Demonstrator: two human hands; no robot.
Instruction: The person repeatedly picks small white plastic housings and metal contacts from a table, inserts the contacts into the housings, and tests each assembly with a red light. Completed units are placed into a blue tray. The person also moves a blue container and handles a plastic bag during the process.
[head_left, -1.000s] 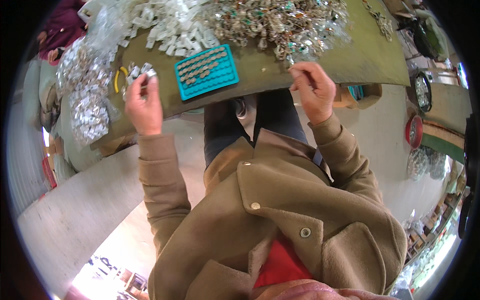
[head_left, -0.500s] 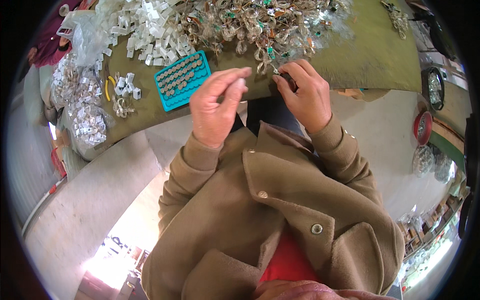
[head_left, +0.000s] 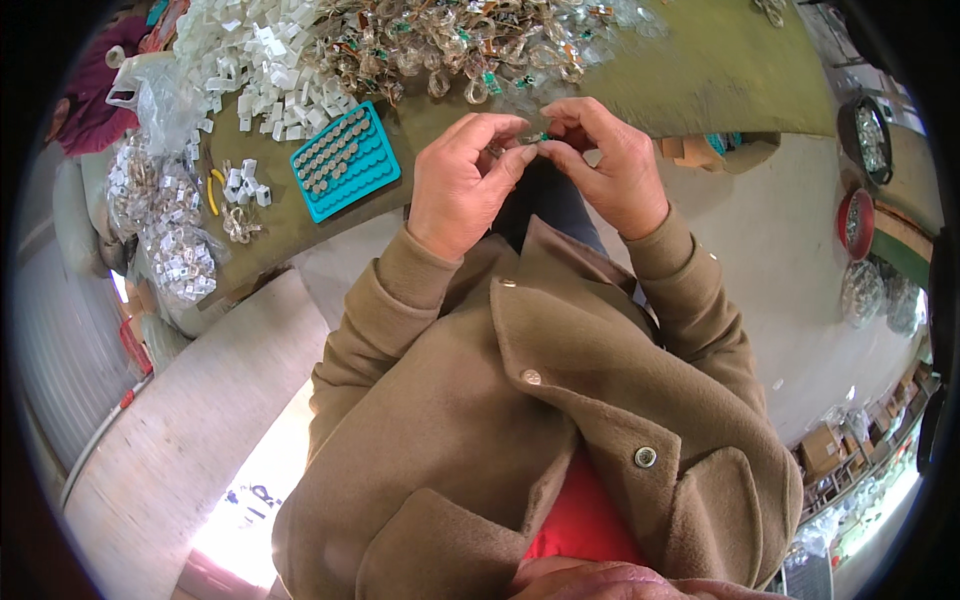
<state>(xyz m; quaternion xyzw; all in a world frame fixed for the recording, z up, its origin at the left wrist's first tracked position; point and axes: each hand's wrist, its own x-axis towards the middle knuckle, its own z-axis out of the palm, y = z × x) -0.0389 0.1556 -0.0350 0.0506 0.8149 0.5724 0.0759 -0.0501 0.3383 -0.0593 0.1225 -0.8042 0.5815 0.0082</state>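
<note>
Left hand (head_left: 462, 180) and right hand (head_left: 605, 165) meet fingertip to fingertip, pinching tiny metal part with green bit (head_left: 533, 139), mostly hidden. Likely light, stiff, slippery; pinch edges. Beyond fingers: olive table (head_left: 700, 70), heap of similar parts (head_left: 460, 40); left: turquoise plastic tray (head_left: 345, 160).

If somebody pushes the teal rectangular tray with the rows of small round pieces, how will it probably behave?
The teal rectangular tray lies flat on the olive-green table, so it would likely slide, not tip. It looks like thin moulded material, probably light. Its small round grey pieces seem to sit loosely in rows; a sharp push might shake some out.
</note>
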